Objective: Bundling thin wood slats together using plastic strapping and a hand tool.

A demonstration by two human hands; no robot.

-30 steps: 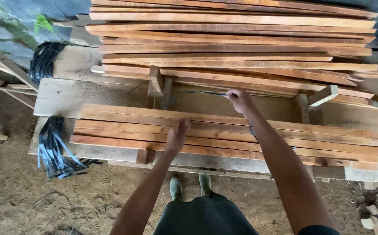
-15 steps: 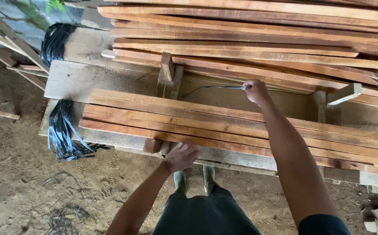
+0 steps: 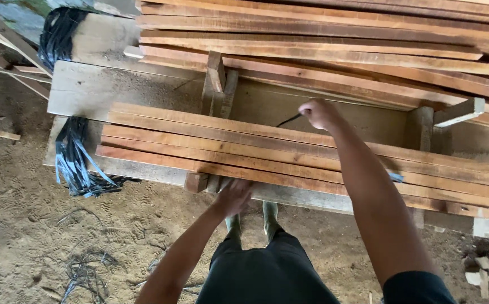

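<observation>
Right hand (image 3: 318,112) is fisted around a thin dark strap (image 3: 289,120) at the far edge of the slat bundle (image 3: 289,155), fingers clamped tight on it. Left hand (image 3: 234,197) is at the bundle's near edge on the wooden surface (image 3: 86,90), reaching under; fingers hidden, can't tell their spread. Best practice here: keep the strap taut and square across the slats, edges flush, near hand bracing so nothing fans out.

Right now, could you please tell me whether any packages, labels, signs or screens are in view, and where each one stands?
None in view: only bare reddish wooden slats on a grey plank bench, with loose black strapping hanging at its left end.
</observation>
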